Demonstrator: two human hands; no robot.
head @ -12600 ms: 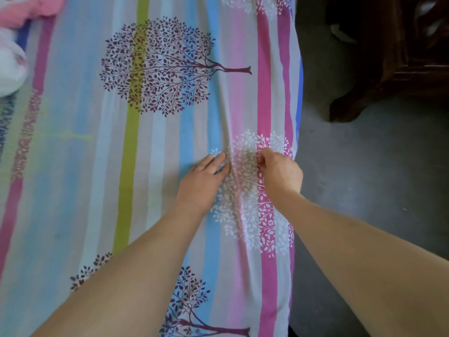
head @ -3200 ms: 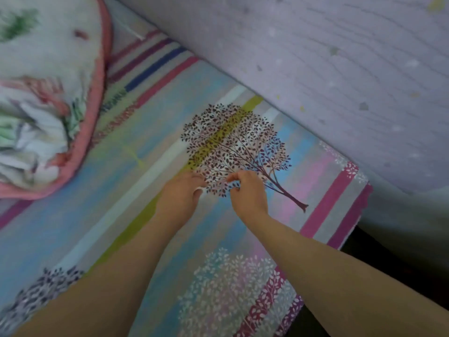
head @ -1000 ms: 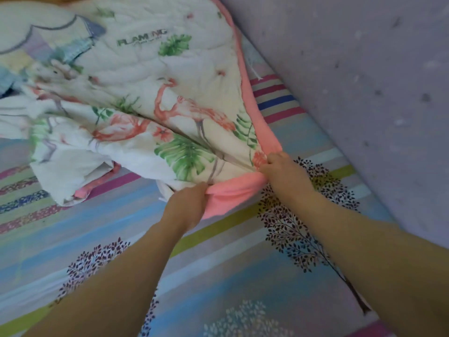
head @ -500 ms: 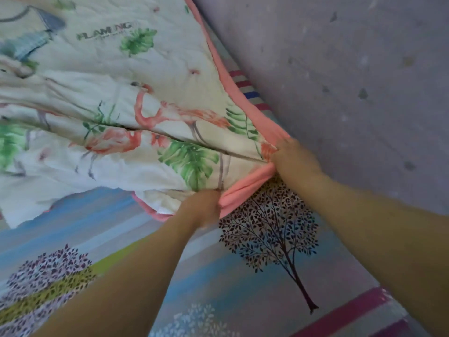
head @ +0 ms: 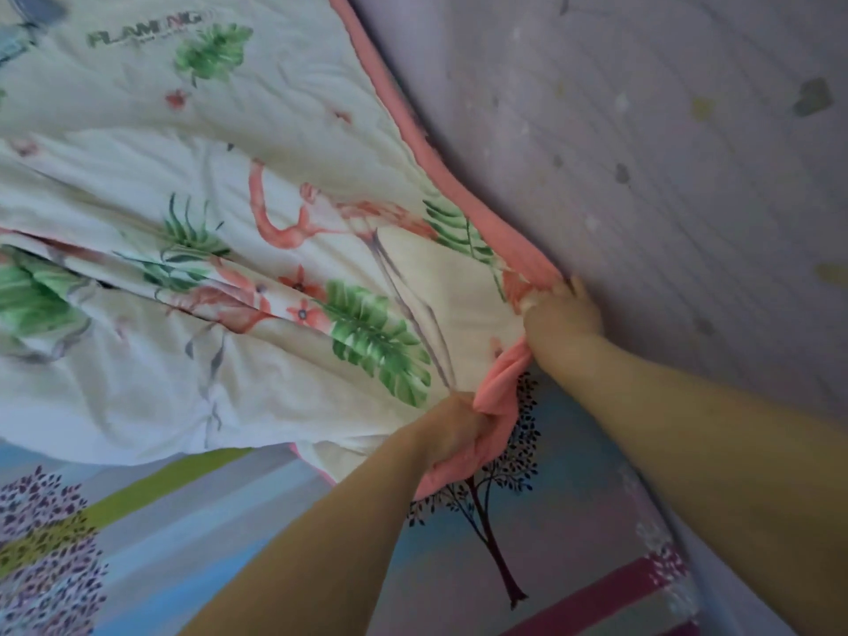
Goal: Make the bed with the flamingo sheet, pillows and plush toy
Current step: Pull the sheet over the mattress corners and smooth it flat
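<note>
Along the wall-side edge of the bed (head: 610, 534), gripped the flamingo sheet (head: 275, 185) by its pink border (head: 500, 392) with both hands. Closed the left hand (head: 452, 429) in a fist round a bunched fold of that border, just above the tree print (head: 495, 511) on the striped cover (head: 220, 534). Pinched the sheet's corner with the right hand (head: 562, 309), fingers curled on the cloth and pressed close against the lilac wall (head: 665, 176). Lay heaped and creased over the far part of the bed, leaving the striped cover along the near edge uncovered.

Judged the step to be spreading the sheet. Called for keeping both holds firm and drawing the border taut between them, then running the right-hand corner straight along the wall edge toward the near corner. Called also for a slight lift, to shake the middle folds flat rather than drag them. Risked a skewed hem by leading with one hand alone.
</note>
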